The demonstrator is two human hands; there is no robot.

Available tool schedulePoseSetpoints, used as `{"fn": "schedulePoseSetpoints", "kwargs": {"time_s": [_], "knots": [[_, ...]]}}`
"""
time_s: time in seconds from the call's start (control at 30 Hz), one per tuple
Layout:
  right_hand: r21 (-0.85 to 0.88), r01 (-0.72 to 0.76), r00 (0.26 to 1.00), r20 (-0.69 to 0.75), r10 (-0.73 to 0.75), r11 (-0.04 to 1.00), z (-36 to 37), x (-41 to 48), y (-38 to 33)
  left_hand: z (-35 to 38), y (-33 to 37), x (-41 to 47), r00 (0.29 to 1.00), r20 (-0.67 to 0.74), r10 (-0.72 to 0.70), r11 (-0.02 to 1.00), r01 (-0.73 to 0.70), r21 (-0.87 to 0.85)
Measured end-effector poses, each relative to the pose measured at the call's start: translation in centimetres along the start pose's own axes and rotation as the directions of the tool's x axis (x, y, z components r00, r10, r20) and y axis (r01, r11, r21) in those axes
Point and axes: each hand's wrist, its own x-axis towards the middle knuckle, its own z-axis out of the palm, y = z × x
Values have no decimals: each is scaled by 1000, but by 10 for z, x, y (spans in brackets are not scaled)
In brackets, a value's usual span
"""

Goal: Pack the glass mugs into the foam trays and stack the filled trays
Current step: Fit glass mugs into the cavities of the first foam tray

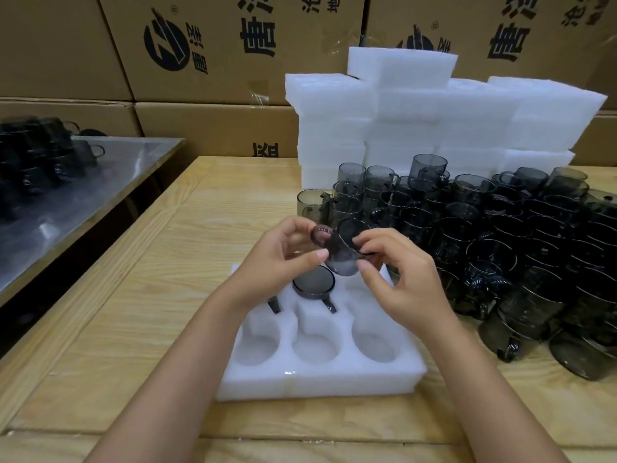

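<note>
Gripping one smoky grey glass mug (pixel 340 252) in two hands above far row of one white six-well foam tray (pixel 317 379): left hand (pixel 283 259) pinching handle side, right hand (pixel 400 279) pinching rim, fingers curled. Tilting long axis: mouth up and away, base toward person, handle pointing left. Carrying one seated mug (pixel 314 282) in far middle well, three near wells bare. Resting on pale wooden desk (pixel 167 295), beside heap of loose grey mugs (pixel 500 235); stack of white foam trays (pixel 434 128) and brown printed cartons (pixel 217 45) behind.

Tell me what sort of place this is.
Probably a warehouse or factory packing station: stacked cardboard cartons behind, a pile of foam trays, and dozens of identical glass mugs on the wooden table.
</note>
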Motion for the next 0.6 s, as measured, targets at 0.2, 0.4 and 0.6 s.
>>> {"fn": "schedulePoseSetpoints", "kwargs": {"time_s": [0.2,0.4,0.6], "knots": [[297,-329,938,-11,347,896,4,3,-3,14,8,3,983,-91,162,916,-116,383],[423,-455,883,99,459,784,-1,4,4,23,8,-2,978,126,166,833,-208,513],[356,-462,878,312,363,812,-21,2,17,15,-1,-2,995,23,101,900,-101,425]]}}
